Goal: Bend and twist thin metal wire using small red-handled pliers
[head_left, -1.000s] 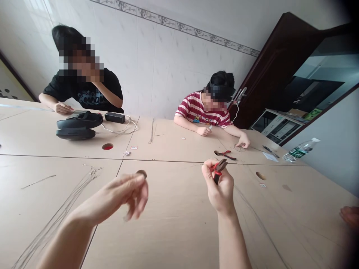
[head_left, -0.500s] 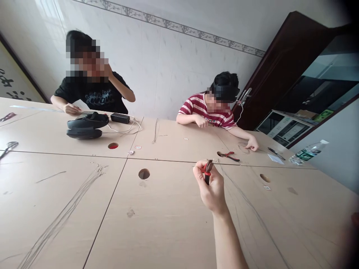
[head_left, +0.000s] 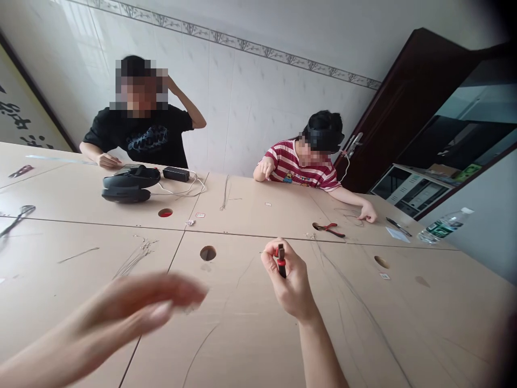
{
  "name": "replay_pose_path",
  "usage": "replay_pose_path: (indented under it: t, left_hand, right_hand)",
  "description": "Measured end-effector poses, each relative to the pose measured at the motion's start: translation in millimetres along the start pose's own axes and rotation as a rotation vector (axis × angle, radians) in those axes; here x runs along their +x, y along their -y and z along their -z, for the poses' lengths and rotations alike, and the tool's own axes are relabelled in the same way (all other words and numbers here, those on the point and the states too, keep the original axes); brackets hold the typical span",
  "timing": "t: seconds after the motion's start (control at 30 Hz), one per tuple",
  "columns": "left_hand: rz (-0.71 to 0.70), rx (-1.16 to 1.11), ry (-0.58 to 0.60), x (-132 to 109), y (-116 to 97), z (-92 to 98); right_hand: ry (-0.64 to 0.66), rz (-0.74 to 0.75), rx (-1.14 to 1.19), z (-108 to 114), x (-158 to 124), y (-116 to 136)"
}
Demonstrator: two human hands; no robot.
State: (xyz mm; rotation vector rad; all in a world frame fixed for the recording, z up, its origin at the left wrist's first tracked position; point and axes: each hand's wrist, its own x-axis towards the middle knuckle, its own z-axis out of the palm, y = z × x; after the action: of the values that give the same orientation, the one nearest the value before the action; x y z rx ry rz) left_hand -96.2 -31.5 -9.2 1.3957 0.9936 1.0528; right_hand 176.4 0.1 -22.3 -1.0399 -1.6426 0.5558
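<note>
My right hand (head_left: 293,283) is closed around a pair of pliers (head_left: 281,264) with red and black handles, their short metal jaws pointing up. From near its thumb and forefinger a thin wire (head_left: 198,350) trails down to the left; whether those fingers pinch it I cannot tell. My left hand (head_left: 149,307), smeared by motion, reaches in from the left with fingers stretched out and thumb apart, nothing visible in it. It hovers over the table beside a bundle of thin wires (head_left: 131,257) with small pale ends.
Another pair of pliers (head_left: 329,230) lies across the table near a second wire bundle (head_left: 355,296). Two people sit opposite, one's hand (head_left: 367,212) on thin wire. A black headset (head_left: 129,183), a water bottle (head_left: 444,225) and a pen (head_left: 399,226) are on the table (head_left: 250,345).
My left hand has come into view from the left. My right hand has shifted slightly left with the pliers, and a wire now shows below it. The person in stripes has raised one hand.
</note>
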Motion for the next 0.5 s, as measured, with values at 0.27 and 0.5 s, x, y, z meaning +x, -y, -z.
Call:
replay_pose_path:
  t: [0.27,0.5]
  left_hand:
    - [0.186,-0.269,0.835,87.0,36.5,-71.9]
    - [0.179,-0.666,1.088,45.3,9.9,-69.5]
  right_hand:
    - [0.041,-0.011,-0.006,-5.9,0.9,-3.8]
    - [0.036,-0.057,0.038,-7.7,1.6,-4.6]
